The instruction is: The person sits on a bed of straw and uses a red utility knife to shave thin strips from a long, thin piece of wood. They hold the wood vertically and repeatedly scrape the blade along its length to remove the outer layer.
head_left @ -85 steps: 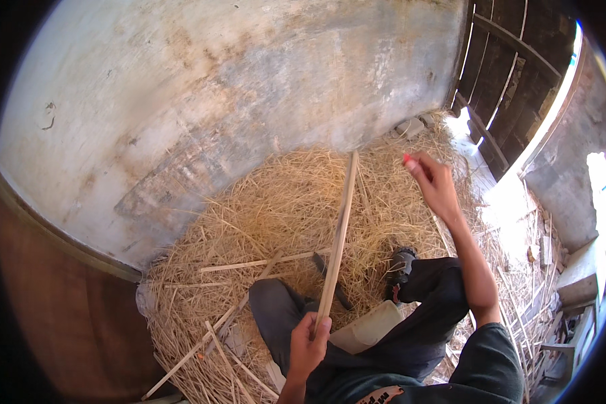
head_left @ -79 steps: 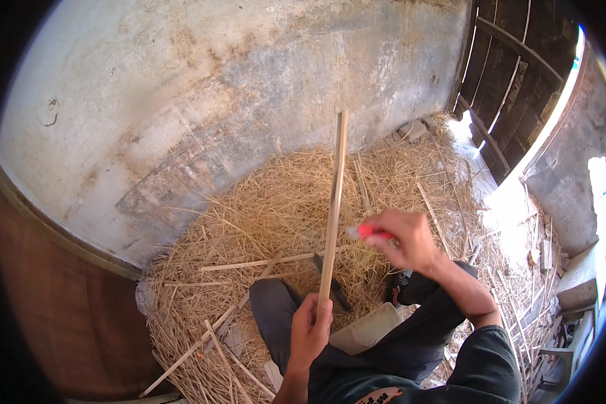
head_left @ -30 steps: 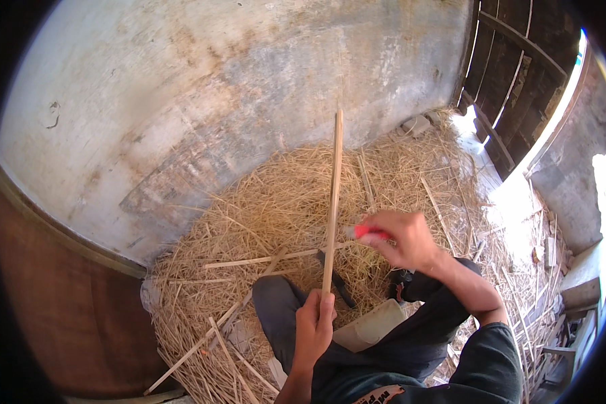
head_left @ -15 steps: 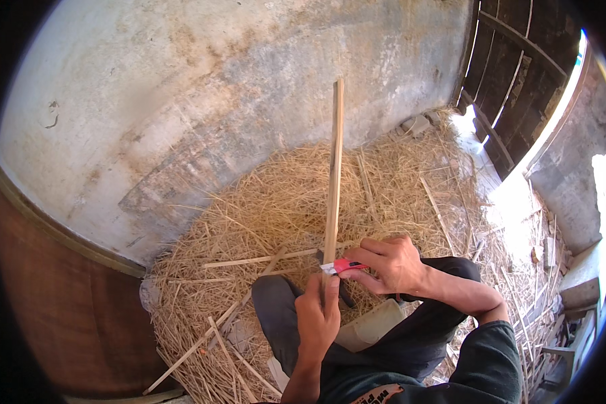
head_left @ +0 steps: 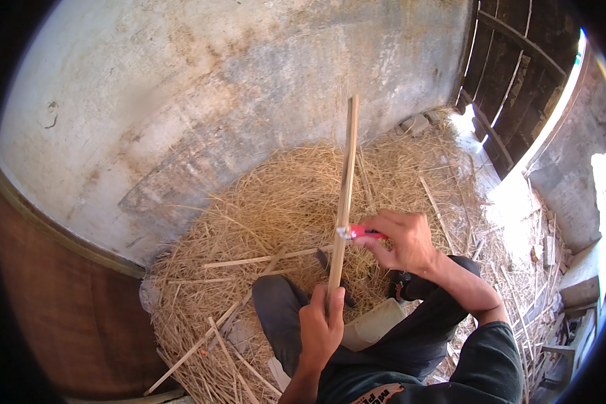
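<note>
My left hand (head_left: 322, 326) is closed round the lower end of a long, narrow wooden strip (head_left: 348, 178). The strip stands up in front of me, leaning slightly right, with a darker side along its left. In my right hand (head_left: 407, 244) is a red utility knife (head_left: 367, 232) with black parts. Its pale metal tip touches or nearly touches the strip's right side, above my left hand; the blade's edge is too small to make out. A beige, curved piece (head_left: 376, 326) lies between my bent legs.
Loose straw (head_left: 283, 182) covers the floor around me, with several thin wooden sticks (head_left: 195, 353) on it. A dark tool (head_left: 324, 259) lies partly behind the strip. Ahead rises a stained wall (head_left: 249, 81); a brown panel (head_left: 74, 296) stands left, dark planks (head_left: 518, 74) far right.
My right hand with the knife has moved up along the strip, away from my left hand. The strip's top has come lower and shifted right.
</note>
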The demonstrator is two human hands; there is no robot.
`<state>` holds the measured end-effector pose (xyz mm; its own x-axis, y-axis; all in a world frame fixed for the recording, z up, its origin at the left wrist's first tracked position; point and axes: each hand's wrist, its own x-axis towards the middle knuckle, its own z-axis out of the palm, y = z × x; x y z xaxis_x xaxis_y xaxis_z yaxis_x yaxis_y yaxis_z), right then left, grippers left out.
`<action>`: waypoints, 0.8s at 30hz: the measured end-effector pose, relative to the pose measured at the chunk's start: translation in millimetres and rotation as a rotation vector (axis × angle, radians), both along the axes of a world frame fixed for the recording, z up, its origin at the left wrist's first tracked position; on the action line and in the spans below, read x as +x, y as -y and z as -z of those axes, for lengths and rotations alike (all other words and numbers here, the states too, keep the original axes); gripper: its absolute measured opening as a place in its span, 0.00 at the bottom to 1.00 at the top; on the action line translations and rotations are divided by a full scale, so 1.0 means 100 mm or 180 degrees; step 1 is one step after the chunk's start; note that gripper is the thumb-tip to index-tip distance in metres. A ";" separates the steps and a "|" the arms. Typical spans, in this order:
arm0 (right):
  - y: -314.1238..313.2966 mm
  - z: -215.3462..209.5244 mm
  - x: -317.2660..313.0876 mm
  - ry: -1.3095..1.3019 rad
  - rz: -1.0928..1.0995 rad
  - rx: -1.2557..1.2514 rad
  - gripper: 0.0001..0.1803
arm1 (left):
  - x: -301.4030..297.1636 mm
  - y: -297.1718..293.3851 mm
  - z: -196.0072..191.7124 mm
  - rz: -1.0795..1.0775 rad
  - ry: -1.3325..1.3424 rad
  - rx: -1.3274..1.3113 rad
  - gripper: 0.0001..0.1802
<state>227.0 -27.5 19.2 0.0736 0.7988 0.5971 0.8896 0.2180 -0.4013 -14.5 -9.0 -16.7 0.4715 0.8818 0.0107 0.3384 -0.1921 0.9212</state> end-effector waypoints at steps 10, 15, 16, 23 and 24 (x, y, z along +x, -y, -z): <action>-0.25 -0.01 0.50 -0.0361 0.0663 0.0172 0.13 | -0.25 0.20 0.14 0.0129 -0.0254 -0.0213 0.20; -0.34 -0.09 1.26 -0.0459 0.1723 0.0314 0.17 | -0.55 0.42 0.34 0.0471 -0.0527 -0.0378 0.20; -0.33 -0.06 1.36 -0.0453 0.1852 0.0520 0.17 | -0.61 0.42 0.43 0.0511 -0.0625 -0.0407 0.20; -0.20 -0.04 0.68 -0.1023 0.0848 -0.0304 0.15 | -0.78 0.14 0.68 0.0341 0.0507 -0.1477 0.24; -0.20 0.01 0.53 -0.0813 0.0460 -0.0105 0.14 | -0.69 0.08 0.61 0.0371 0.0699 -0.1619 0.24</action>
<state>280.5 -7.2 17.9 0.3326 0.7877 0.5186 0.7798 0.0796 -0.6210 -83.8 -16.5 -77.8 0.6007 0.7438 -0.2932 0.1315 0.2698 0.9539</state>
